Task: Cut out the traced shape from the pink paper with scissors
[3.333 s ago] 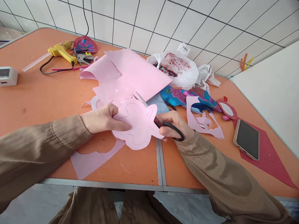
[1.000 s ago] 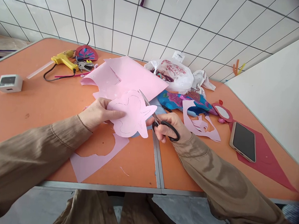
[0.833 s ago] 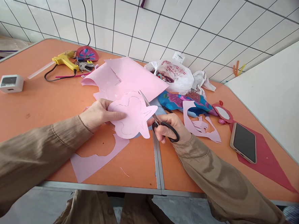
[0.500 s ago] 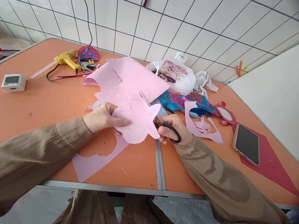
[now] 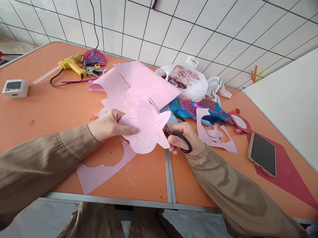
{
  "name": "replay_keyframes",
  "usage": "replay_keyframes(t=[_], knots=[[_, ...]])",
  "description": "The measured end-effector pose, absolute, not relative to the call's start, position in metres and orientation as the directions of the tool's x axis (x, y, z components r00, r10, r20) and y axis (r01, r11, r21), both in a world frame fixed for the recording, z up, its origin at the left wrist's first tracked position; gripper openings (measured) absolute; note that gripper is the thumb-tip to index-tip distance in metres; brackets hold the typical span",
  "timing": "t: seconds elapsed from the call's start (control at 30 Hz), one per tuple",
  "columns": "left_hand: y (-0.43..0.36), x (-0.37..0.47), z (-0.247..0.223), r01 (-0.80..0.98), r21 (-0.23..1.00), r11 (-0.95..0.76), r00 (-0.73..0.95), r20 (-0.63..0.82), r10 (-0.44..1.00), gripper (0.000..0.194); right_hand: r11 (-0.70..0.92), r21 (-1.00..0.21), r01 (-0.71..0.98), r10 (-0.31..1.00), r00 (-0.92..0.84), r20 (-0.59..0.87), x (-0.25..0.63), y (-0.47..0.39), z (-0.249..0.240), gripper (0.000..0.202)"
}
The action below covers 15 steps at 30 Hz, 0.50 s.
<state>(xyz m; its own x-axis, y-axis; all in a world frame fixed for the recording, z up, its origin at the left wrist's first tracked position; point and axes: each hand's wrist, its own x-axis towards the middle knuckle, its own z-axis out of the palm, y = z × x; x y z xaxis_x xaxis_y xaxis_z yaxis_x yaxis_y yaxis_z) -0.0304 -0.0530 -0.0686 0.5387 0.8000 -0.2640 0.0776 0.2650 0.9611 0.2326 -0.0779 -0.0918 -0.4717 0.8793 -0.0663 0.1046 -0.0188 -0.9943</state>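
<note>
Mid-frame, the left hand [image 5: 106, 126] is pinching the pink scalloped cutout [image 5: 146, 129], now nearer the scissors [image 5: 180, 134] the right hand [image 5: 194, 138] is gripping.

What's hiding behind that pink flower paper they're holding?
Part of the scissors: a blade tip pokes past the top of the pink paper. The paper covers more of the blades and most of the left hand's fingers.
</note>
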Motion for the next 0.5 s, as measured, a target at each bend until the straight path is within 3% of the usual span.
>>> replay_keyframes(t=[0.37,0.5], knots=[[-0.053,-0.031,-0.064,0.095,0.960,0.262,0.471,-0.275,0.838,0.021,0.005,-0.993,0.119,0.876,-0.479,-0.053,0.229,-0.081,-0.078,0.049],[-0.053,-0.030,-0.062,0.116,0.963,0.242,0.477,-0.268,0.837,0.017,0.078,-0.994,0.076,0.943,-0.330,0.049,0.230,-0.080,-0.080,0.053]])
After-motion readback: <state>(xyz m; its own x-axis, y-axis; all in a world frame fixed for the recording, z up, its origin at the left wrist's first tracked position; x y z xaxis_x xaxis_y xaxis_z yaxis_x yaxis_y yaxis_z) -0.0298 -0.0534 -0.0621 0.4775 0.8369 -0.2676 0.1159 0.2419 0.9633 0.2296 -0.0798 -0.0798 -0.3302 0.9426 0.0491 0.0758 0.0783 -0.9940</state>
